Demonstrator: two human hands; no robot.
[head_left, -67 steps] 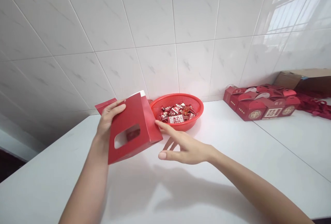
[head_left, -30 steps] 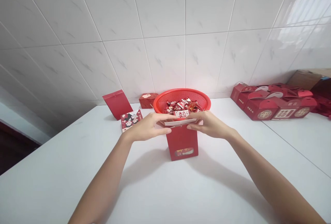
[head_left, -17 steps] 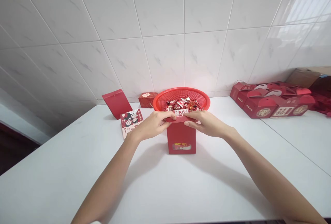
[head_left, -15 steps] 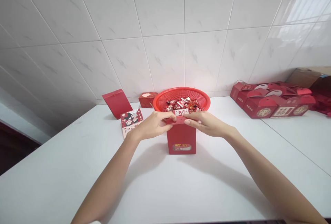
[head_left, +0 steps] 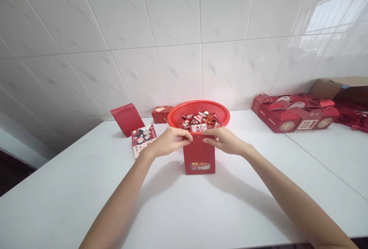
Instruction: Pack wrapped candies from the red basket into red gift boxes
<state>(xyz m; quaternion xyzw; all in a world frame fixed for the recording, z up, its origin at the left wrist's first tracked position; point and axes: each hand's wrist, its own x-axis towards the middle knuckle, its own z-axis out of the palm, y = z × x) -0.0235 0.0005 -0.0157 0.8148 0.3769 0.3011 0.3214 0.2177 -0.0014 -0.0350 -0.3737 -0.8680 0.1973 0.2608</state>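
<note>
An upright red box [head_left: 199,151] with a small oval-like window low on its front stands on the white table. My left hand [head_left: 169,140] pinches the box's top edge at its left corner, thumb in front and fingers behind. At the right corner of the same edge, my right hand [head_left: 228,140] grips it in a similar pinch. Right behind the box is a red mesh basket [head_left: 178,111] holding wrapped candies [head_left: 201,117]. A printed card box [head_left: 143,138] lies left of my left hand.
Behind the card box leans a plain red box [head_left: 128,119]. A small red box [head_left: 161,114] sits left of the basket. Several red handled boxes [head_left: 287,120] stand at the back right, beside a brown carton [head_left: 326,88]. A tiled wall rises behind the table.
The top flap, folded toward me before, now stands up flush with the box front. Both hands have shifted slightly and hold its corners. The camera view has moved a little.
</note>
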